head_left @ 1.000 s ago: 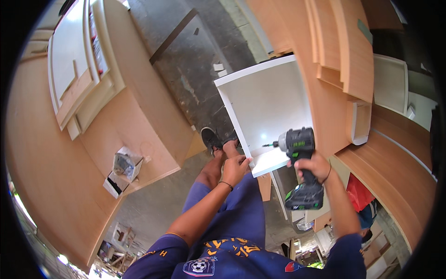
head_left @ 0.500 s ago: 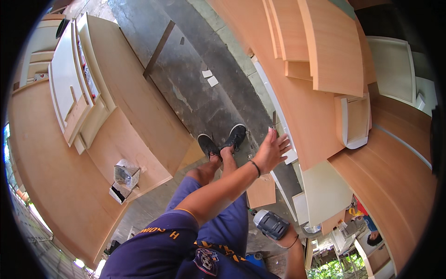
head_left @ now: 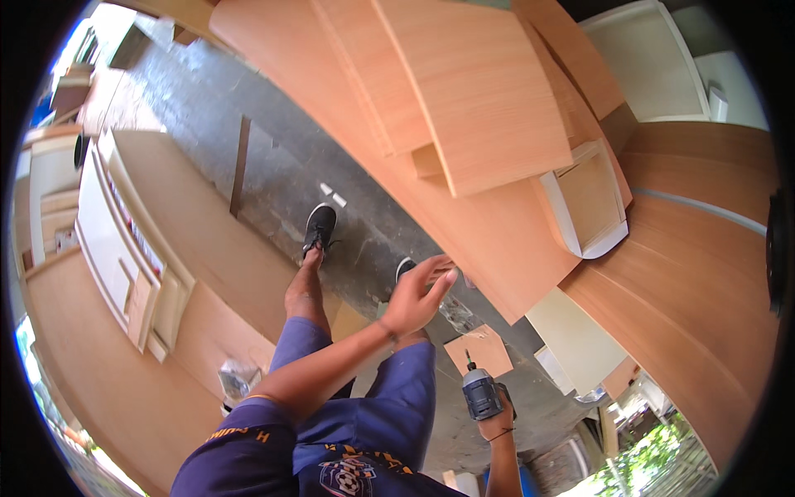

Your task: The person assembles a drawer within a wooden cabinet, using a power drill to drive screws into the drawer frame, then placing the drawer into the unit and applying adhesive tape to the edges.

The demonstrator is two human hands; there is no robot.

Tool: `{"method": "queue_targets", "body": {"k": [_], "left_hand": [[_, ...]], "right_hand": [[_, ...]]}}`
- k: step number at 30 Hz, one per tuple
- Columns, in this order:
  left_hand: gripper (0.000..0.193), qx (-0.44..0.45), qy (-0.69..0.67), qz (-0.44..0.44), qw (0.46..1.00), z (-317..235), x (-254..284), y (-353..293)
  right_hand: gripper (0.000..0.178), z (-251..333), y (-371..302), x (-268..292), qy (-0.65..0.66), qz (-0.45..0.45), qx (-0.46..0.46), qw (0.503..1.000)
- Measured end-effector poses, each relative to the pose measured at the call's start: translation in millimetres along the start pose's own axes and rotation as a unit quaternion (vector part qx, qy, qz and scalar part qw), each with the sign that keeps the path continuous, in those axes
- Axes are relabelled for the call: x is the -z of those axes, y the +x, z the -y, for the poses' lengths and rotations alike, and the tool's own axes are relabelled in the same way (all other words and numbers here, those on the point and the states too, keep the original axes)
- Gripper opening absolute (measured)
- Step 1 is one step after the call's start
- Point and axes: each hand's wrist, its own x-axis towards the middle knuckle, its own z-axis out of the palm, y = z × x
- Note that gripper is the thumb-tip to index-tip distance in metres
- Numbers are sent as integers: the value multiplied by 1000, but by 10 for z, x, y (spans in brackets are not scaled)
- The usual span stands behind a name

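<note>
My right hand (head_left: 498, 421) grips a grey and black cordless drill (head_left: 480, 394) low in the view, its bit pointing forward and touching nothing. In front of my body, my left hand (head_left: 416, 300) is empty, with its thumb apart from slightly bent fingers. Its fingertips are close to the edge of a large wood-coloured panel (head_left: 489, 240); whether they touch it I cannot tell. Several loose boards (head_left: 489, 99) lie stacked on that panel, beside a small box-like drawer (head_left: 590, 199) with white edges.
On the left stands a long plywood surface (head_left: 74, 331) carrying white panels (head_left: 112, 240). A small board (head_left: 480, 351) lies on the grey floor (head_left: 273, 166) by my feet, with a dark strip (head_left: 240, 166) farther off. A brown panel (head_left: 687, 290) rises at the right.
One foot has stepped forward, and the view has turned. My left hand has come down and left, its spread fingers now slightly bent. The drill stays in my right hand, its bit turned more forward.
</note>
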Motion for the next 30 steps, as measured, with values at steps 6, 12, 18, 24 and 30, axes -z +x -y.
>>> {"method": "queue_targets", "body": {"k": [6, 12, 18, 24, 30], "left_hand": [[29, -412, 350, -39, 840, -921, 1154, 408], [15, -442, 392, -152, 793, -1510, 2287, 1303], [17, -417, 399, -118, 808, -1600, 2611, 1977], [20, -440, 490, -127, 742, -1532, 2623, 2136], [31, -440, 560, -112, 693, -1507, 2675, 2231]], "right_hand": [[42, -517, 500, -699, 104, -147, -32, 983], [49, -312, 954, -1641, 157, -400, -59, 901], [45, -228, 1287, -1926, 492, -489, -177, 698], [46, -366, 1722, -1586, 469, -638, -241, 561], [63, -885, 2103, -1244, 361, -698, -248, 566]]}}
